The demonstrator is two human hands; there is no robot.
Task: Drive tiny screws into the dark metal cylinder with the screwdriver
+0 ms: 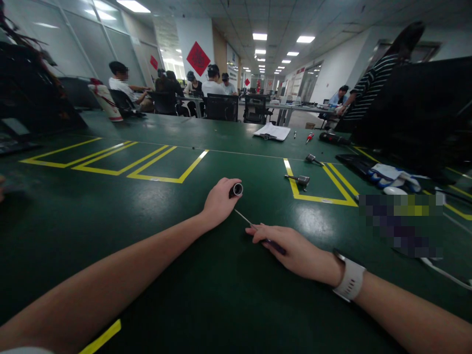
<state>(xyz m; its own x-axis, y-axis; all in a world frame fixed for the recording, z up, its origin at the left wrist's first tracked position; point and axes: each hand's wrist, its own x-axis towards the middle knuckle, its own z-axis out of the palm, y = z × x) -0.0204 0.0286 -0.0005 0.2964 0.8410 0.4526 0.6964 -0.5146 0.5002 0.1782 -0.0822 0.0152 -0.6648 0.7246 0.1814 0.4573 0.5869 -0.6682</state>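
My left hand (218, 203) rests on the green table (110, 216), its fingers closed round a small dark cylinder with a silver rim (236, 190). Just to its right my right hand (291, 251) lies on the table and grips a thin screwdriver (246, 221) by its dark handle. The metal shaft points up and left toward the left hand. A white watch band sits on my right wrist.
Two small metal tools (299, 180) (312, 159) lie by the yellow-taped box at right. Blue and white gloves (393, 174), a black mat and a dark monitor back (416, 105) stand far right. A clipboard with paper (273, 132) is farther back. Several people sit at distant tables.
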